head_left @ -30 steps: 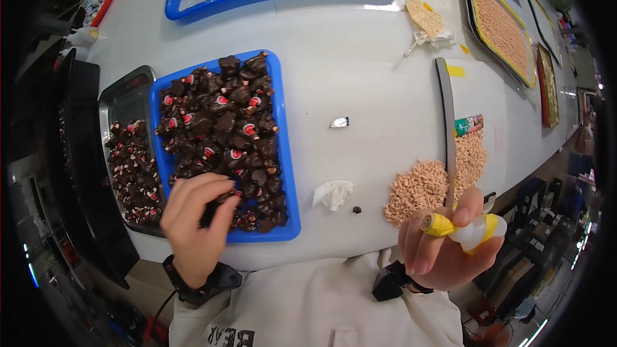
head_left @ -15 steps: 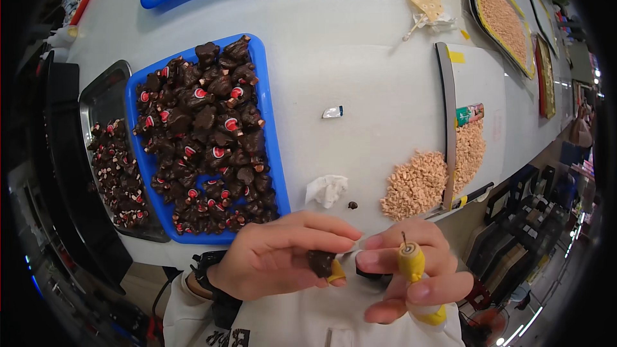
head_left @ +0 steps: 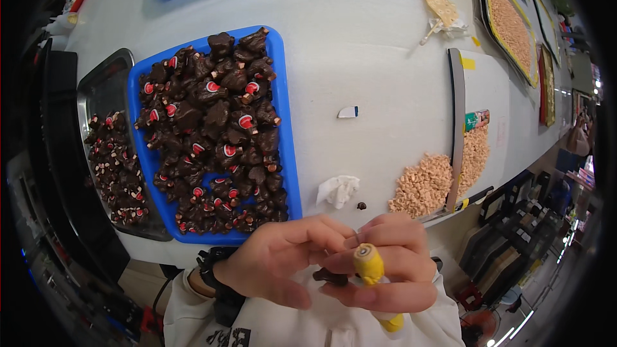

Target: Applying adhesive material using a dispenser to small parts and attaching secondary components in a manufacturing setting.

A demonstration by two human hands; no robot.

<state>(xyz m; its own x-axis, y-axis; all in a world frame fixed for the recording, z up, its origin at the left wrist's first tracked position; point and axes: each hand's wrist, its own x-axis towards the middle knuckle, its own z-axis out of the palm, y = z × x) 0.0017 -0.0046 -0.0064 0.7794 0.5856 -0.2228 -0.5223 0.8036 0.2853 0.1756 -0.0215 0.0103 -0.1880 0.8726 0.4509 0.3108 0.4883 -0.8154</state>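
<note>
A dark brown, lumpy figure [head_left: 330, 276] sits low between the two hands, beside the right thumb; its surface is smooth and slightly glossy, and fingers hide part of it. The right hand [head_left: 400, 268] is closed around a yellow-and-white tool [head_left: 369, 266], whose yellow end points up and shows a round face with a dark centre. The left hand [head_left: 273, 260] has bent fingers meeting the right hand's fingers, its thumb held apart; whether it grips anything cannot be told.

On the counter [head_left: 360, 58], a blue tray [head_left: 287, 128] holds many dark brown figures [head_left: 189, 119], several with red-and-white round marks and tan stubs, with blue bottom showing near its lower part. Close along its left side, a metal tray [head_left: 112, 90] holds smaller dark pieces [head_left: 116, 167] flecked with pale pink, its upper part bare. To the right, a heap of tan bits [head_left: 421, 186] lies against a grey-edged white board [head_left: 479, 83], with more bits on it. Beyond, a yellow-edged tray is filled with pinkish-tan granules [head_left: 511, 19].
</note>
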